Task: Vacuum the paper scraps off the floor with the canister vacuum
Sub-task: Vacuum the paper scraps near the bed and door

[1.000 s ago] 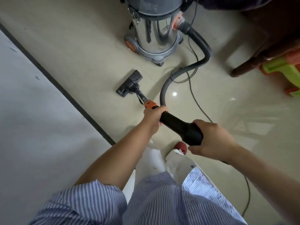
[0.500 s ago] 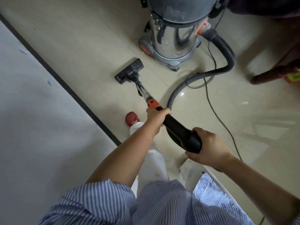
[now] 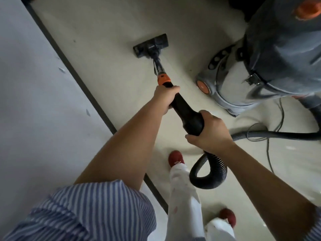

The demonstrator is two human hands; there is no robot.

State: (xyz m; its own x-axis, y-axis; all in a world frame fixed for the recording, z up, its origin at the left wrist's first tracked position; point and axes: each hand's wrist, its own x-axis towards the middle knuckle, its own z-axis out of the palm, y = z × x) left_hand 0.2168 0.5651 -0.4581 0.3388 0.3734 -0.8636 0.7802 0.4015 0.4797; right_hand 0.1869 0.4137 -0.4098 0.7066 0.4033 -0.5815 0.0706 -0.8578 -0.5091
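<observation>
My left hand [image 3: 165,97] grips the black vacuum wand [image 3: 185,112] just below its orange collar [image 3: 163,79]. Lower down, my right hand [image 3: 211,132] holds the thick end of the same handle, where the ribbed hose [image 3: 215,173] loops out under my wrist. The black floor nozzle [image 3: 151,45] lies flat on the beige floor ahead of me. The steel canister vacuum [image 3: 271,54] stands close at the upper right. Two small pale scraps [image 3: 61,70] [image 3: 88,112] lie on the grey surface at the left.
A dark strip [image 3: 73,71] runs diagonally between the grey surface and the beige floor [image 3: 107,28]. The hose and a thin power cord [image 3: 268,153] trail across the floor at the right. My feet in red shoes [image 3: 175,158] stand below the handle.
The view has closed in on the canister, which now fills the upper right. The nozzle has slid forward past the canister's left side. I have stepped forward; both hands keep their grip.
</observation>
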